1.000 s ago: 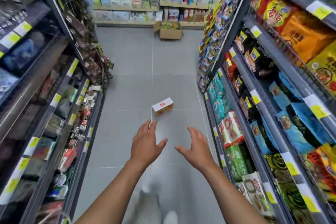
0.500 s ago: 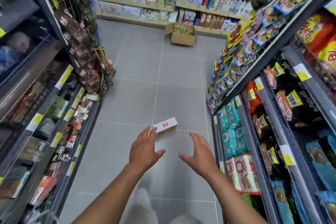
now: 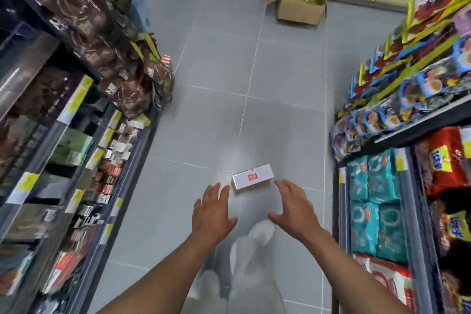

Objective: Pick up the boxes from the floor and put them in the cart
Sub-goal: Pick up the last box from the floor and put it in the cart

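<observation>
A small white box [image 3: 252,177] with a red label lies on the grey tiled floor in the middle of the aisle. My left hand [image 3: 212,209] reaches out with spread fingers, its fingertips just short of the box's left end. My right hand [image 3: 293,205] is open too, fingers apart, close to the box's right end. Neither hand touches the box. No cart is in view.
Stocked shelves line both sides: dark hanging packets [image 3: 102,41] on the left, snack bags [image 3: 374,201] on the right. An open cardboard carton [image 3: 299,9] of goods stands on the floor at the aisle's far end. My legs in light trousers [image 3: 251,262] are below.
I have walked up the aisle and tilted my view down; the box, first well ahead of my hands, now lies just beyond my fingertips. Both hands stay open.
</observation>
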Demonstrator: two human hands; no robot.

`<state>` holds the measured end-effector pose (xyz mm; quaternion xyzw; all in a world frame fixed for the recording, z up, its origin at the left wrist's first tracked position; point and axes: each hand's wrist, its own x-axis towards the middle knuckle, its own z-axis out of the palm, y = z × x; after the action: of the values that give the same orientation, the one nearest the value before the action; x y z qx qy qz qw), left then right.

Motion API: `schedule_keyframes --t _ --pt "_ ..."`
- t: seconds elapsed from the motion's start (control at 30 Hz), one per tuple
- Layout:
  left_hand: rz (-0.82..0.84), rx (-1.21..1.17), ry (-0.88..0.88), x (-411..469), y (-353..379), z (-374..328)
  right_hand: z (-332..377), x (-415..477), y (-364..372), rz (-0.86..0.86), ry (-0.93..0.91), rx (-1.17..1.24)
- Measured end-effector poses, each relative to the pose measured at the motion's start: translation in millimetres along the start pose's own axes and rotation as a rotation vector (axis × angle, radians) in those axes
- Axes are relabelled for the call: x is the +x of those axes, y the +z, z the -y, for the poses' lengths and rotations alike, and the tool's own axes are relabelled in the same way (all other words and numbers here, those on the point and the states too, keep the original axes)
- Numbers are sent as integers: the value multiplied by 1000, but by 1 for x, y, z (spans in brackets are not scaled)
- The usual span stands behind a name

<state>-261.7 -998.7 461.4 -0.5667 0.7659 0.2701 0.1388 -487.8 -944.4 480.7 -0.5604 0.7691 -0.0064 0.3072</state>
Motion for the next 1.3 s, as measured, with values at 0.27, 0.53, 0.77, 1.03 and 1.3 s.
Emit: schedule_keyframes --t 0.27,0.53,0.77,1.03,1.3 --pt "221 64 -59 150 67 4 -62 157 45 273 9 -212" --pt "306 29 -11 303 190 24 -118 293 159 329 103 -191" --pt "344 189 55 389 287 39 -156 350 253 256 128 -194" --pt "307 217 94 445 350 38 -183 422 312 191 -57 -342" --pt "204 103 158 467 380 50 -211 459 348 271 -144 -446"
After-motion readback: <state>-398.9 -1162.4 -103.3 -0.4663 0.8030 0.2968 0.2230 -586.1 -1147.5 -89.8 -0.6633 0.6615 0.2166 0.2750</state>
